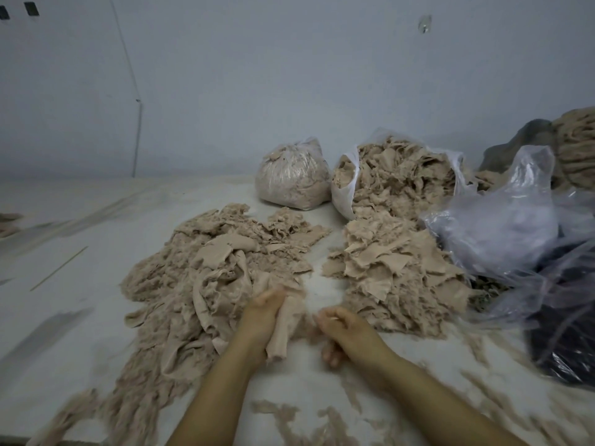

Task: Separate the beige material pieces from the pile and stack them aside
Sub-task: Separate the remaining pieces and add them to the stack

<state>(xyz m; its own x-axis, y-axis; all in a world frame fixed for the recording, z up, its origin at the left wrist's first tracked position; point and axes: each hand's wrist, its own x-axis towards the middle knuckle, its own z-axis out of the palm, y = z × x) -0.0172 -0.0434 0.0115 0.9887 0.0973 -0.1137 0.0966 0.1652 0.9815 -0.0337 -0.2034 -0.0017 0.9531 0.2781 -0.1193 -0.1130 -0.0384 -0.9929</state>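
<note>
A large tangled pile of beige material (206, 284) spreads over the left and middle of the white table (64, 300). To its right lies a second heap of flatter beige pieces (396, 272). My left hand (260, 320) grips a rolled beige piece (285, 333) at the pile's near right edge. A little to the right, my right hand (344, 333) hovers with curled fingers in the gap between the two heaps; the blur hides whether it holds a scrap.
At the back stand a tied clear bag of beige fluff (291, 178) and an open white bag overflowing with beige pieces (399, 175). Crumpled clear plastic (502, 220) and a dark bag (566, 333) crowd the right. Loose beige shreds (289, 416) litter the near edge.
</note>
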